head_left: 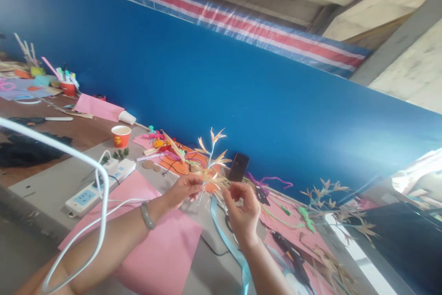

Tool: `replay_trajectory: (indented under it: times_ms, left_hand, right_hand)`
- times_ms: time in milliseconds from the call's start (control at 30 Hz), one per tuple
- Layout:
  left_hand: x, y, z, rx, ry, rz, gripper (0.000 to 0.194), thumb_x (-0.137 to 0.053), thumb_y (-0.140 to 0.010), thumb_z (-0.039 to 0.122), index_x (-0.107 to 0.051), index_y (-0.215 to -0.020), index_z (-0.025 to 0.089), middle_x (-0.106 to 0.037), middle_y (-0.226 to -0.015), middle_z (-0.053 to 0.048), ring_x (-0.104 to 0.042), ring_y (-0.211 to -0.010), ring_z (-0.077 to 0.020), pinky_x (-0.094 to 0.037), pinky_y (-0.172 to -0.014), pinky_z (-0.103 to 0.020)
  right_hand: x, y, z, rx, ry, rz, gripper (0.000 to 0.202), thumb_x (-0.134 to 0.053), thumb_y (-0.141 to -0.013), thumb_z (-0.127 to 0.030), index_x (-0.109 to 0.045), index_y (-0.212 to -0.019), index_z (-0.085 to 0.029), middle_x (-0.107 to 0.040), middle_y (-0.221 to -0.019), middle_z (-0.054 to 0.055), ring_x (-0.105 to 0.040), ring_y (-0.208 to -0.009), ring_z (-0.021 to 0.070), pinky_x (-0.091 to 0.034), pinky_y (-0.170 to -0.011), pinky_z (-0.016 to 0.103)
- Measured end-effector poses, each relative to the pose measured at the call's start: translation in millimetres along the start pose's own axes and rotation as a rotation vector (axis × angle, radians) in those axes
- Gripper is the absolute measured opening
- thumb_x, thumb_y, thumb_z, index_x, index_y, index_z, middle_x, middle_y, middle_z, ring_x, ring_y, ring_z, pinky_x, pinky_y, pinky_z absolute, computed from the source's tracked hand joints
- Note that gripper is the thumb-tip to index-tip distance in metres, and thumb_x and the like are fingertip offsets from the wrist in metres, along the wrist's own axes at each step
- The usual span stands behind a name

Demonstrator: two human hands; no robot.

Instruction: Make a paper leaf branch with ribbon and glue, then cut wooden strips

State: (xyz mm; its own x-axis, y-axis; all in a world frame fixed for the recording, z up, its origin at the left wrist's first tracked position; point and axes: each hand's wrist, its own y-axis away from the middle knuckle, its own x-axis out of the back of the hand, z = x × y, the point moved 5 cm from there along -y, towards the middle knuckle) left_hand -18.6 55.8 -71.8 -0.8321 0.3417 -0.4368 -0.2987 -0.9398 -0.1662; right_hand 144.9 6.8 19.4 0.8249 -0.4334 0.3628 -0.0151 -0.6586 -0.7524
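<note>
In the head view, the left hand (184, 190), mid-frame, has thumb and fingers pinched on a blue stem (210, 157). Straw-coloured flowers (217, 137) already top it; below the grip it looks bare. The right hand (243, 212) is half curled at the lowest petals (213, 179); whether it grips them, I cannot tell. Another spray (324, 192) sits at right.
</note>
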Motion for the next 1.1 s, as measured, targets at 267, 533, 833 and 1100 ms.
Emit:
replay_trajectory:
  times_ms: [267, 533, 833, 1100]
  left_hand:
    - [0.0, 0, -8, 0.021, -0.021, -0.089, 0.021, -0.070, -0.074, 0.032, -0.065, -0.075, 0.012, -0.061, -0.069, -0.003, -0.045, -0.049, -0.0059, -0.029, -0.046, -0.022]
    - [-3.7, 2, -6, 0.008, -0.117, -0.127, 0.020, -0.069, -0.074, 0.031, -0.066, -0.074, 0.011, -0.060, -0.065, -0.004, -0.045, -0.049, -0.0074, -0.032, -0.047, -0.022]
    - [-15.5, 11, 9, -0.031, -0.229, -0.181, 0.020, -0.064, -0.079, 0.033, -0.064, -0.074, 0.013, -0.047, -0.053, 0.002, -0.042, -0.050, -0.0085, -0.032, -0.050, -0.023]
    - [-16.9, 11, 6, -0.027, -0.214, -0.194, 0.017, -0.063, -0.078, 0.030, -0.062, -0.073, 0.014, -0.048, -0.055, 0.002, -0.043, -0.051, -0.0086, -0.033, -0.052, -0.023]
  right_hand:
    - [18, -19, 20, -0.092, -0.070, 0.133, 0.037, -0.067, -0.077, -0.033, -0.054, -0.109, -0.019, -0.059, -0.103, 0.008, -0.057, -0.083, 0.0181, -0.046, -0.073, 0.034]
    - [17, -19, -6, 0.043, -0.102, 0.131, 0.012, -0.062, -0.082, -0.029, -0.063, -0.090, -0.020, -0.059, -0.096, 0.008, -0.057, -0.090, 0.0206, -0.048, -0.077, 0.037]
    - [-3, -23, -23, -0.008, -0.116, 0.013, 0.013, -0.061, -0.084, -0.030, -0.067, -0.079, -0.019, -0.060, -0.098, 0.007, -0.058, -0.094, 0.0206, -0.047, -0.082, 0.037]
    - [-10, -22, -25, -0.015, -0.140, -0.021, 0.018, -0.058, -0.086, -0.031, -0.069, -0.078, -0.020, -0.061, -0.099, 0.008, -0.058, -0.096, 0.0212, -0.046, -0.086, 0.040]
